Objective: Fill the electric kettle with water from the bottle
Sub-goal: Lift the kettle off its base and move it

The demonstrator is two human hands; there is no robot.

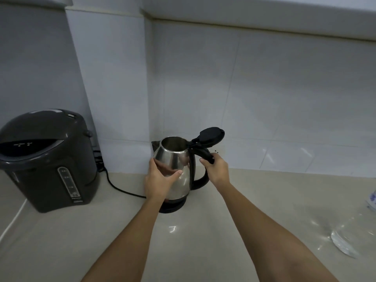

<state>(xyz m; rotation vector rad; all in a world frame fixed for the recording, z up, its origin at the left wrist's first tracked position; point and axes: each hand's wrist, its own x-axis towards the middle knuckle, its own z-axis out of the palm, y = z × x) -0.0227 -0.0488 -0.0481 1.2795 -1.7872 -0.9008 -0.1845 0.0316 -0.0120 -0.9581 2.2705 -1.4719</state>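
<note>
A steel electric kettle (179, 159) stands on its black base (173, 207) near the back of the counter. Its black lid (211, 135) is swung up and open, and the inside looks empty. My left hand (158, 180) cups the kettle's left side with the fingers spread on the metal. My right hand (216, 169) is closed around the black handle (200, 180). A clear plastic water bottle (354, 237) lies at the right edge of the counter, only partly in view.
A dark grey hot-water dispenser (46, 159) stands at the left, with a black cord (120, 188) running to the kettle base and a white cord (12, 222) beside it. A white tiled wall (264, 98) rises behind the beige counter (203, 251).
</note>
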